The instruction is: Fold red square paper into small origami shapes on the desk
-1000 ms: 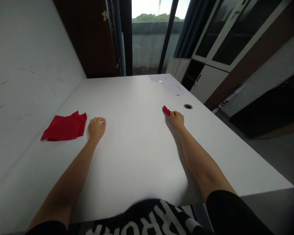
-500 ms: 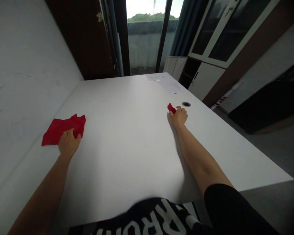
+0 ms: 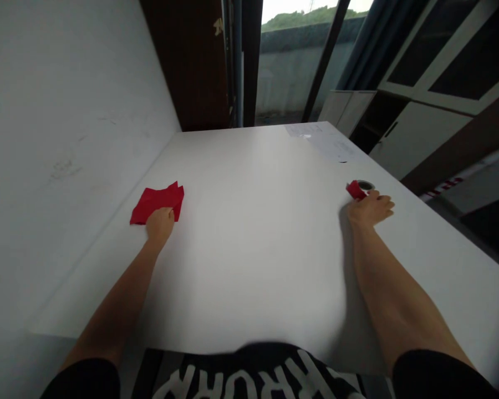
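A crumpled red sheet, cloth or paper with a jagged far edge, lies on the white table at the left, close to the wall. My left hand rests on its near right part, fingers curled together and closed on it; the fingertips are partly hidden. Far across on the right, my right hand grips a small red piece between thumb and fingers. Some of that piece is covered by the hand. It sits at the left edge of a round cable hole in the tabletop.
The white table runs up to a wall on the left. Papers lie at its far right corner. Behind stand a dark door, a window and cabinets.
The view has swung left, so everything sits farther right. My left fingers have curled in on the red sheet. My right hand has carried the small red piece rightward, closer to the cable hole.
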A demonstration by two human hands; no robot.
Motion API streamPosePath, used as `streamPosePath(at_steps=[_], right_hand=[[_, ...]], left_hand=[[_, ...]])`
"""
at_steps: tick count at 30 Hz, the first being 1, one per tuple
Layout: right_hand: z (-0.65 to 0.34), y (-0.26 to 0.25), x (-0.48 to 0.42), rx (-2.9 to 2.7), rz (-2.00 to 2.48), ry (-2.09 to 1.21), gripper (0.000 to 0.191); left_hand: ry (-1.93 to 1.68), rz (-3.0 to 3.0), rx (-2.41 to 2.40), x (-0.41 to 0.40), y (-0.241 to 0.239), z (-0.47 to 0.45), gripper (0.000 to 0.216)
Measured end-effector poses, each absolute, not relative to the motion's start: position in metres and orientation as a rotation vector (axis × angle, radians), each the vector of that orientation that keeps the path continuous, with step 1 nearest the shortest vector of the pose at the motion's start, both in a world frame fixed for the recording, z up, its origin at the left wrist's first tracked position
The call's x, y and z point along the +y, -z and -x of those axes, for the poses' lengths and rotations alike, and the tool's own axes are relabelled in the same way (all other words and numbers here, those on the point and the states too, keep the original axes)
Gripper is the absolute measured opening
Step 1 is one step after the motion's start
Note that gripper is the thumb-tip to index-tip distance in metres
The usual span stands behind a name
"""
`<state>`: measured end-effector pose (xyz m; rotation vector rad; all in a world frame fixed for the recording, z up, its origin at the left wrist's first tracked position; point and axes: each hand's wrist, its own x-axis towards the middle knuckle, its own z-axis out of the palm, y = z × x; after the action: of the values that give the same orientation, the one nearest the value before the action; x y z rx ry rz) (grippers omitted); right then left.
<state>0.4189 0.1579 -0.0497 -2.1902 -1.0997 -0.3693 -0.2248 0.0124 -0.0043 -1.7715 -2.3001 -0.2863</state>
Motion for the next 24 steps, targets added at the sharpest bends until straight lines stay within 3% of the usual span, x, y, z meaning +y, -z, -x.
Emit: streamPosePath(at_steps=[6, 15, 20, 24], right_hand=[[-0.359, 0.032, 0.144, -1.741, 1.856, 0.219, 0.042], [-0.252, 0.023, 0.107, -2.48, 0.834, -0.235, 0.065], [-0.252, 0.023, 0.099, -2.517, 0.685, -0.337, 0.056], [-0.249, 0.027, 0.1, -2.539, 0.67, -0.382, 0.048]], left_hand=[[0.378, 2.294, -1.88, 0.006, 0.011, 0.147, 0.038], [0.533, 2.922, -1.322, -0.004, 0.019, 0.067, 0.034], [0.676, 2.982, -1.305, -0.005, 0.015, 0.062, 0.036], [0.617, 2.922, -1.382, 0.001, 0.015, 0.078, 0.059]])
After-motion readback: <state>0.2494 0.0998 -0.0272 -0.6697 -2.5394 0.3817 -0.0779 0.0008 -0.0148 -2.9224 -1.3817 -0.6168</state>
